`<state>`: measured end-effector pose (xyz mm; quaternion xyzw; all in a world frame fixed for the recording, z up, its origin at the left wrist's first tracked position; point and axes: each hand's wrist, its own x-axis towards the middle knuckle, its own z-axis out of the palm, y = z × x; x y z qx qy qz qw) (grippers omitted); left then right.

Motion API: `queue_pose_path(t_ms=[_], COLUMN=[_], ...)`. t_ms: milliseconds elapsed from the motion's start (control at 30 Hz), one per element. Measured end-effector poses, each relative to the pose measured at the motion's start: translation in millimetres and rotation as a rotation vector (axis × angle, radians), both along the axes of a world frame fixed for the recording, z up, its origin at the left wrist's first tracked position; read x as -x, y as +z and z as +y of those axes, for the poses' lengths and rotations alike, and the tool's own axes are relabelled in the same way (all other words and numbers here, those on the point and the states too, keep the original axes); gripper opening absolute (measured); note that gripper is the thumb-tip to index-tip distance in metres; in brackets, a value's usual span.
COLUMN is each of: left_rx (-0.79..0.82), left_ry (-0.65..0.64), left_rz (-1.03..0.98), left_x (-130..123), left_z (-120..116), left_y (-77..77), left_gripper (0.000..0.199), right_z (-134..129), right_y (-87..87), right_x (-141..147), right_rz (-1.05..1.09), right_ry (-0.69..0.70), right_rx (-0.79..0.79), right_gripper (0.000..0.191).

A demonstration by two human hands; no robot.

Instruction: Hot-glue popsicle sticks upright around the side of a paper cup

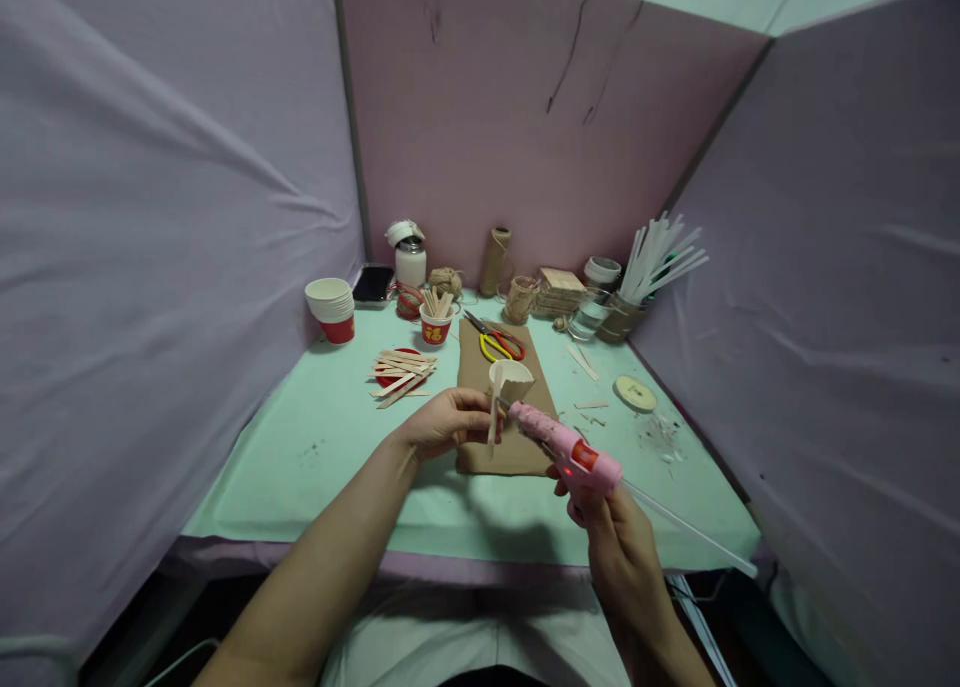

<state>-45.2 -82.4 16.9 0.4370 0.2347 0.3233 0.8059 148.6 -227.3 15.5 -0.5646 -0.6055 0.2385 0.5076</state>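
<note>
My left hand (457, 422) is closed on a wooden craft stick (494, 407), held roughly upright. My right hand (607, 512) grips a pink hot glue gun (566, 442) by its handle, and a small red light glows on its side. The gun's nozzle points left at the stick and lies at or very close to it. Out of the gun's back runs a long clear glue stick (690, 527). Just beyond my hands a pale cup (511, 371) shows on the brown cardboard (476, 457), partly covered by the stick and the gun.
Scissors (495, 342) with yellow and red handles lie on the cardboard. Loose craft sticks (405, 372) cover a red lid to the left, beside stacked paper cups (330, 309). At the back right stand glue sticks (656, 262) and a glass of water (589, 317).
</note>
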Motion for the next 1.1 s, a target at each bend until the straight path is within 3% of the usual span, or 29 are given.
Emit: queue_pose_path(t_ms=[700, 1100], left_rx=[-0.003, 0.05], left_ry=[-0.003, 0.125], left_rz=[0.002, -0.053], left_x=[0.4, 0.6], left_z=[1.2, 6.4], left_y=[-2.3, -5.9], left_gripper=[0.031, 0.034], right_z=[1.5, 1.4], right_y=[3.8, 5.4], right_x=[1.1, 3.2], right_rz=[0.007, -0.019], right_ry=[0.001, -0.004], right_rx=[0.023, 0.051], right_gripper=[0.035, 0.04])
